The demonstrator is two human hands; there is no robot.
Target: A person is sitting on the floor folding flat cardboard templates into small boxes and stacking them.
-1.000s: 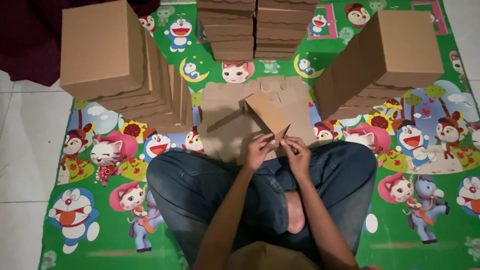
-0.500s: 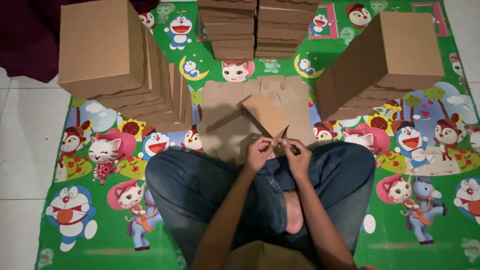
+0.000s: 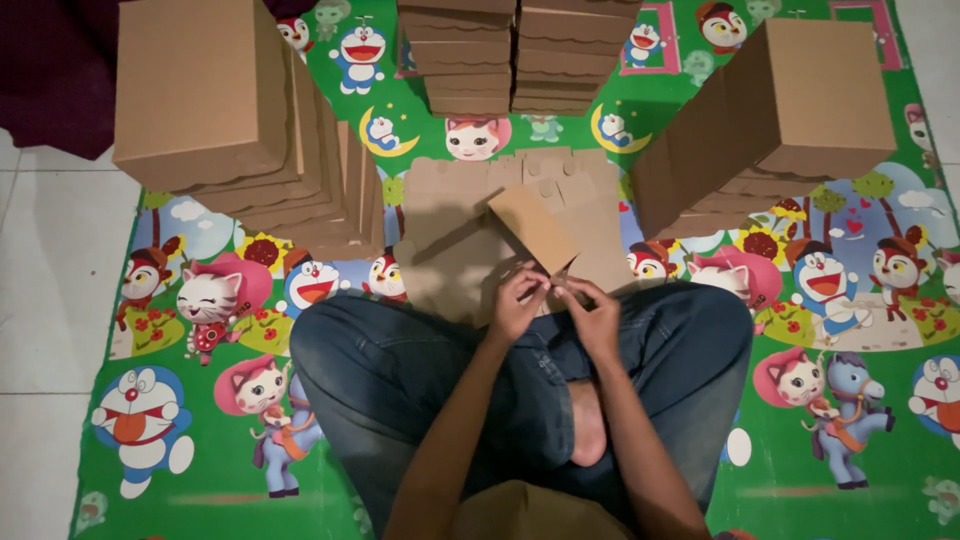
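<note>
I sit cross-legged in blue jeans on a green cartoon play mat (image 3: 200, 420). Both hands meet over my lap on a brown cardboard piece (image 3: 533, 228) that is partly folded and tilted up away from me. My left hand (image 3: 516, 305) pinches its near lower corner with bent fingers. My right hand (image 3: 592, 312) grips the same edge right beside it, fingertips almost touching the left ones. Under the piece lies a pile of flat unfolded cardboard blanks (image 3: 455, 235) on the mat in front of my knees.
Tall stacks of folded brown cardboard boxes stand around me: one at the left (image 3: 205, 95), two at the back middle (image 3: 520, 55), one at the right (image 3: 800, 100). White floor tiles (image 3: 45, 300) border the mat on the left. A dark purple cloth (image 3: 50, 70) lies at top left.
The cardboard piece has stayed in both hands with only small finger shifts along its near edge. The view has drifted slightly.
</note>
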